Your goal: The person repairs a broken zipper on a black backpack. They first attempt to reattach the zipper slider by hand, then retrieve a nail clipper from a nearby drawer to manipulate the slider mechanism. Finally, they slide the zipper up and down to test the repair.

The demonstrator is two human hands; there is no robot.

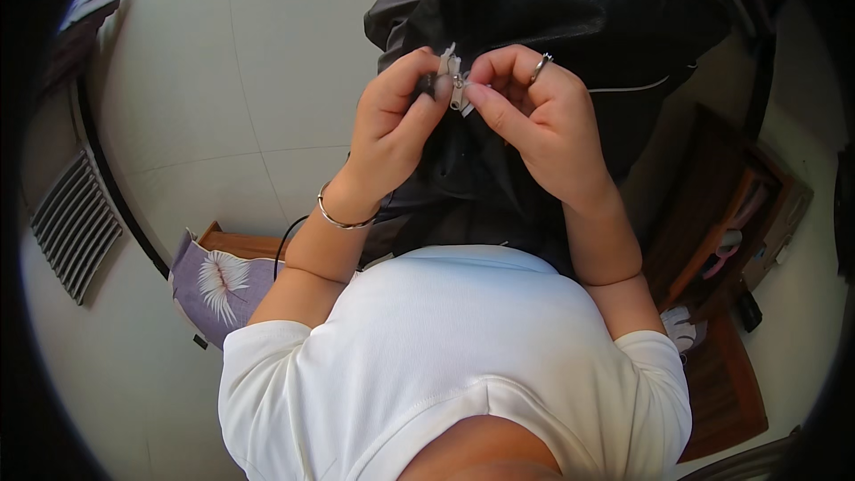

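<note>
My left hand (398,116) is closed in a pinch on a small off-white, strip-like piece (455,100) with a shiny metal bit near its middle. A dark thing (427,85) shows between the same fingers, too small to make out. From the other side my right hand (539,116), with a ring on one finger, pinches at the right edge of the off-white piece. Its thumb and forefinger tips meet there, and what lies between them is too small to name. Behind and below both hands lies a large black bag or cover (570,13) across my lap.
On the right stands a brown wooden cabinet (712,205) with things on its open shelf. A purple cloth with a white feather pattern (223,281) lies over a wooden seat at my left. Light floor tiles (187,89) spread on the left, near a slatted vent (77,227).
</note>
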